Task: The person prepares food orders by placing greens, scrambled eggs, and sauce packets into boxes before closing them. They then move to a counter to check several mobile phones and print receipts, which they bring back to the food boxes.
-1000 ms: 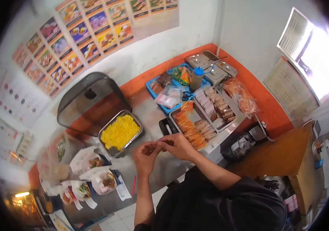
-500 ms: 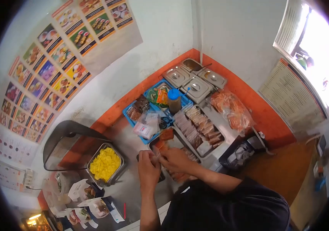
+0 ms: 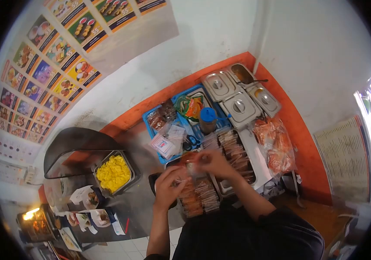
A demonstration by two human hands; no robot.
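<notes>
My left hand (image 3: pixel 169 187) is over the near end of a metal tray, its fingers curled at a thin clear plastic packet (image 3: pixel 189 166) with something reddish in it. My right hand (image 3: pixel 215 164) is smeared by motion at the other side of the packet, fingers pinched together. Under and beside my hands, the tray holds rows of small plastic-wrapped portions (image 3: pixel 196 197), orange-brown on the left and paler on the right. A second tray of wrapped portions (image 3: pixel 236 151) lies just beyond my right forearm.
A blue basket (image 3: pixel 147 117) holds packets, scissors and a blue-lidded bottle (image 3: pixel 208 120). Lidded steel pans (image 3: pixel 239 108) stand in the corner beside a bag of orange food (image 3: pixel 276 147). Left are a pan of yellow food (image 3: pixel 114 173), a dark raised cover (image 3: pixel 77 143) and open paper boxes (image 3: pixel 85 197).
My hands have moved apart slightly, and a reddish packet now shows between them. The head view has shifted, revealing more of the near tray's wrapped portions.
</notes>
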